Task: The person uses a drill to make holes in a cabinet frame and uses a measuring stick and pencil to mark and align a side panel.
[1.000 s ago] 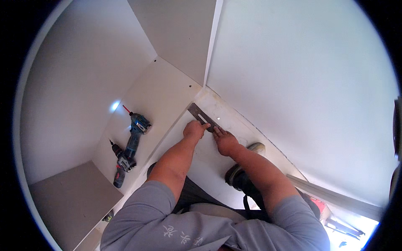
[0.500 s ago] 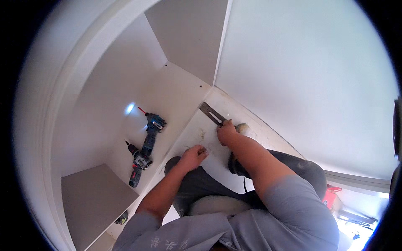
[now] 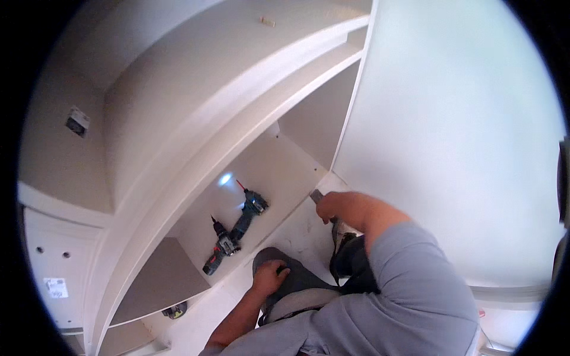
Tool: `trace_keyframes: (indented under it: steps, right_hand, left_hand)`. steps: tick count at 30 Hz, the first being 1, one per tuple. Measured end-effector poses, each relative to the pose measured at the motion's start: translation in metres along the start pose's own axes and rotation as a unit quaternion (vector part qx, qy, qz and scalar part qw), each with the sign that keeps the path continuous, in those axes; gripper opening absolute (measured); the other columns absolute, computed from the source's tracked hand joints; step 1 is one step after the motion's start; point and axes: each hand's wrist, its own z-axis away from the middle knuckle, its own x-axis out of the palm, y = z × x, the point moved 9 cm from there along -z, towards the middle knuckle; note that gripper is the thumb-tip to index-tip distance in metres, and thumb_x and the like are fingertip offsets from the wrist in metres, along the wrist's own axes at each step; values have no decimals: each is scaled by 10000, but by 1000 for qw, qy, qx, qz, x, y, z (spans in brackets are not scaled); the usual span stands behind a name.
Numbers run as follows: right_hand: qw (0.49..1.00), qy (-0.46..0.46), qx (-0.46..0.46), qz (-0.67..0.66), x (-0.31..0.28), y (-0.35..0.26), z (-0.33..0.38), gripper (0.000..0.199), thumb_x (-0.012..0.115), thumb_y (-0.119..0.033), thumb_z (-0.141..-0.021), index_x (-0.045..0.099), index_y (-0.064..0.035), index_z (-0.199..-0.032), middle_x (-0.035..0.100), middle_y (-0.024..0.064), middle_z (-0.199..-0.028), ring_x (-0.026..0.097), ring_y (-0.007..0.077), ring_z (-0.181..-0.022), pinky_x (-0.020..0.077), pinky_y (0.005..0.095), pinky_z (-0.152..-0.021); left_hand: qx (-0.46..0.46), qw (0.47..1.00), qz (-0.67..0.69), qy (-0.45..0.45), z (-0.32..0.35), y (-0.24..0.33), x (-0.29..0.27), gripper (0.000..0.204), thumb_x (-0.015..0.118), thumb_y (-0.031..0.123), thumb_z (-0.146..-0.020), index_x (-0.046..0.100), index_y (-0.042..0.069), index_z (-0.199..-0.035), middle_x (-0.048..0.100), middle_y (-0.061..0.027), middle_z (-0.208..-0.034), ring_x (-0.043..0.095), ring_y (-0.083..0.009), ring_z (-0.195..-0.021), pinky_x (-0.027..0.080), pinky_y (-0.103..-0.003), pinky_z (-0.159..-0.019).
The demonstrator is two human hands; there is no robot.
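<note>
My right hand (image 3: 337, 207) is closed round a flat dark metal piece (image 3: 317, 196); only its end shows past the fingers, near the cabinet's front edge. Over my left knee (image 3: 285, 261) is my left hand (image 3: 270, 276), its fingers curled in, and whatever they may hold is hidden. Two cordless power tools lie on the pale cabinet base ahead of it: a drill (image 3: 224, 242) with a dark bit, and a driver (image 3: 252, 206) with a red-tipped bit and its light shining on the cabinet back.
A pale cabinet frame (image 3: 237, 139) arches across the left, with a grey partition (image 3: 157, 276) beneath it. A large white panel (image 3: 451, 136) stands along the right. Under the partition's edge sits a round green-and-black object (image 3: 175, 310). A small tan piece (image 3: 267, 22) lies on the upper shelf.
The view has swung up and left, bringing the upper shelf into sight. My right hand has raised the metal piece off the floor. My left hand has drawn back over the knee.
</note>
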Motion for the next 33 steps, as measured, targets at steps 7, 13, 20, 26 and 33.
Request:
trace_keyframes:
  steps: [7,13,20,26,33]
  right_hand:
    - [963,232,-124,-57,-130,1,187,521,655,-456,-949,704,-29,-1244,701,193,-1220,652,351,-1131,512,445,-972]
    - [706,526,-197,-430,-65,78,291,444,650,-340,-1003,642,-23,-1315,674,175,-1291,628,280,-1216,502,418,-1018]
    - [422,817,-230,-319,-108,66,467,542,670,-312,-985,542,-56,-1446,573,195,-1436,543,321,-1334,453,449,-1095]
    - [343,899,-198,-189,-217,53,563,796,672,-401,-957,366,78,-1516,415,295,-1550,409,413,-1450,336,456,-1211]
    - [420,815,-188,-352,-298,66,622,802,732,-432,-878,489,114,-1413,599,314,-1350,588,420,-1267,472,428,-1066]
  left_hand:
    - [-72,997,23,-17,2,-7,-5,319,700,347,-940,730,82,-1116,722,-176,-1110,690,-347,-1056,536,-441,-919]
    - [-106,991,-9,-75,13,-23,-6,313,697,341,-950,726,68,-1101,731,-165,-1056,705,-332,-1005,549,-422,-884]
    - [-175,970,-41,-164,46,-73,-33,318,676,343,-968,705,81,-1147,749,-144,-1095,718,-296,-1046,551,-393,-926]
    - [-147,982,-78,-85,18,-51,-61,259,646,273,-984,695,76,-1145,755,-117,-1094,723,-280,-1052,554,-380,-933]
    - [-30,988,-90,-118,2,-52,-40,265,603,269,-1014,705,75,-1163,723,-144,-1159,702,-263,-1100,543,-366,-964]
